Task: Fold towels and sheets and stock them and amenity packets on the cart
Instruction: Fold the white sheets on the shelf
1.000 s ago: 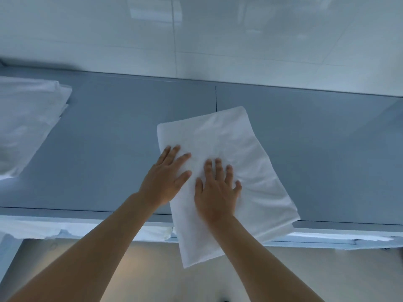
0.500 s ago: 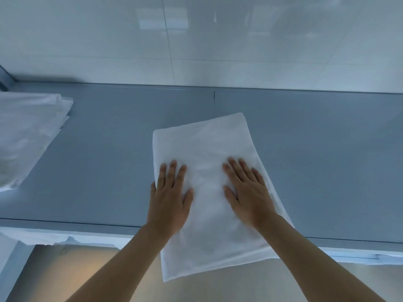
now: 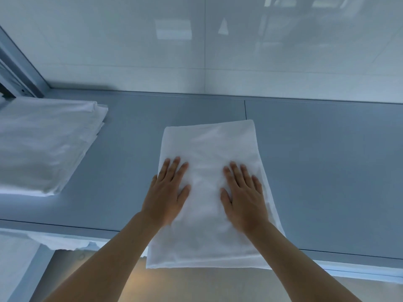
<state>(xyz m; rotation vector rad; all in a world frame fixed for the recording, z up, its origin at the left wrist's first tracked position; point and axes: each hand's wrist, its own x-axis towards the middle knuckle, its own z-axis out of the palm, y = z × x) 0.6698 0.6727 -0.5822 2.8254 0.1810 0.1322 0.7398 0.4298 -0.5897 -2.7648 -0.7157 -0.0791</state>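
A white folded towel (image 3: pixel 209 147) lies lengthwise on the grey cart top (image 3: pixel 327 171), its near end hanging over the front edge. My left hand (image 3: pixel 168 195) presses flat on the towel's left side with fingers straight. My right hand (image 3: pixel 244 197) presses flat on its right side, fingers straight and spread a little. A gap of bare towel shows between the two hands.
A stack of folded white sheets (image 3: pixel 43 144) sits at the left of the grey top. A glossy white wall (image 3: pixel 218 51) rises behind. White cloth (image 3: pixel 65 243) shows on a shelf under the front edge. A metal post (image 3: pixel 21 68) stands at far left.
My hands have slid apart, from close together at the towel's left to one on each side. The towel has turned from a slant to nearly straight.
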